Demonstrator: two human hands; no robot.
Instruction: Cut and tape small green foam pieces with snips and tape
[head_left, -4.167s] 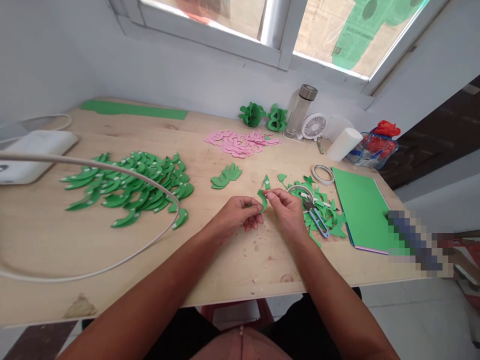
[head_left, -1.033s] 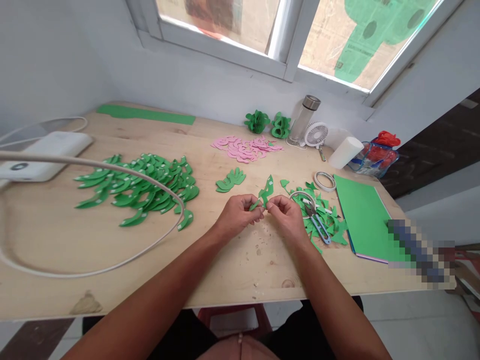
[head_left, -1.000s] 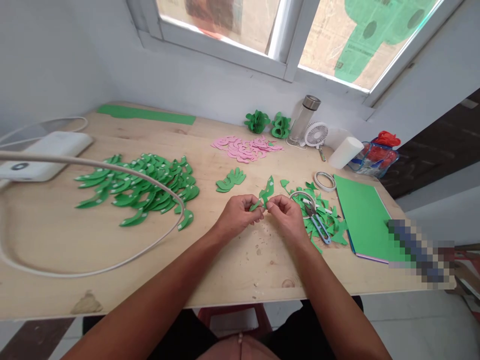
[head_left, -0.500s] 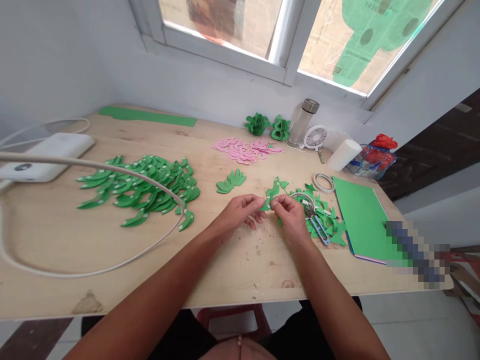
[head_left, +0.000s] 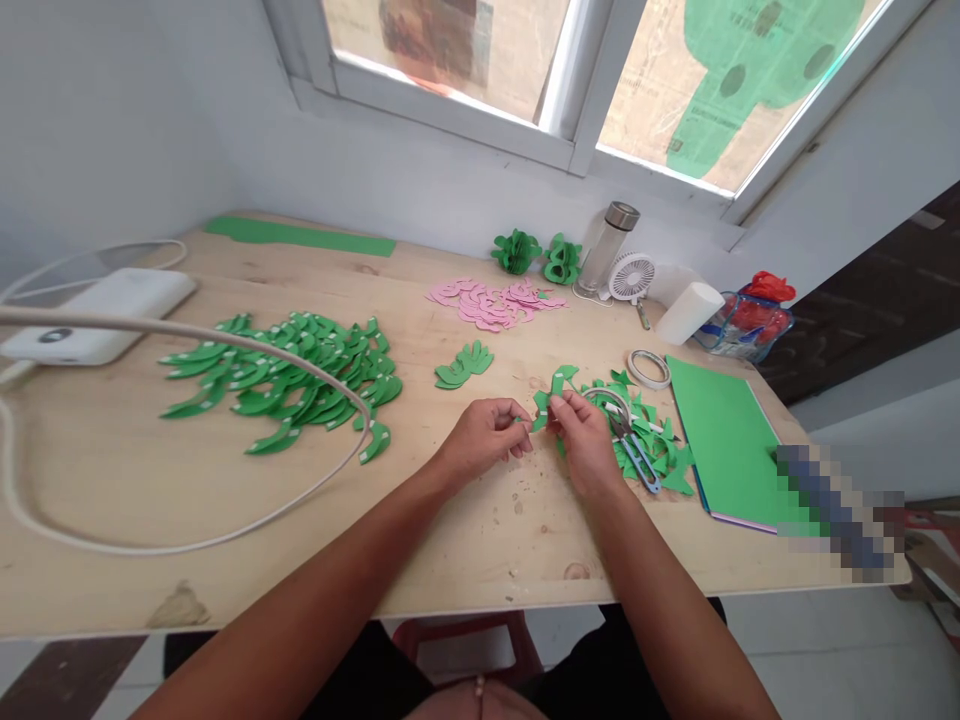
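A person works at a wooden table (head_left: 442, 545), where the left hand (head_left: 491, 435) has just come away from a curved green paper piece (head_left: 558, 383). Half a second ago the left fingertips met its left edge; now a narrow gap shows. The right hand (head_left: 581, 430) alone carries the piece, pinching it between thumb and fingers above the table, just to the left of a heap of green paper scraps (head_left: 679, 472) and blue-handled snips (head_left: 641, 462). The left hand's thumb and fingertips are drawn close together, a fleck of green showing at their tips; whether they grip a bit of paper or close on nothing cannot be told. The piece, marked with white patches, also sits turned differently, its far end now bent to the right. The change suggests that handling has passed, at least briefly, from two hands to one, with the left free of the piece. The piles around have kept their places: green paper cutouts (head_left: 300, 365) to the left, a small green cluster (head_left: 454, 375) beyond the left hand, and pink paper cutouts (head_left: 491, 305) on the far side.
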